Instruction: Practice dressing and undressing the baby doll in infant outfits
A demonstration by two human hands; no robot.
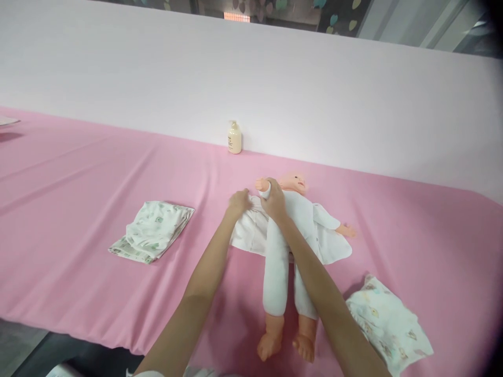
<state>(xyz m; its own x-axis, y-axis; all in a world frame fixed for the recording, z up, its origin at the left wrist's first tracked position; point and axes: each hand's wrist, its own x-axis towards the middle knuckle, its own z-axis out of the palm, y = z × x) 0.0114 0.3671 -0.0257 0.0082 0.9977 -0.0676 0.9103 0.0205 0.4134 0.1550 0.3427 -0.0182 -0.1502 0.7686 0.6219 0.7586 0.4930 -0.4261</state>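
Two bare hands at work on a baby doll [298, 220] here, and it's lying on its back on a pink sheet [98, 178], a bit right of the middle, feet toward the person and head at the far end. The doll's in white, sleeves and leggings both, with bare feet poking out. A white garment [249, 233] is spread flat underneath it, sticking out on both sides. Left hand [239, 203] is mostly closed, fingers pinched on the garment's upper left edge, though the exact fingertip grip is kinda hard to make out. Right hand [275, 203] is curled around the doll's arm near the wrist, right by the white cuff, with the little doll hand poking out past it. The doll's other arm stretches off to the right, over the garment. Off to the left there's a folded printed cloth [155, 230], well apart from the doll, and a crumpled patterned cloth [391, 324] sits near the right forearm. A cream pump bottle [234, 140] stands upright at the back, just beside the white wall [157, 78].
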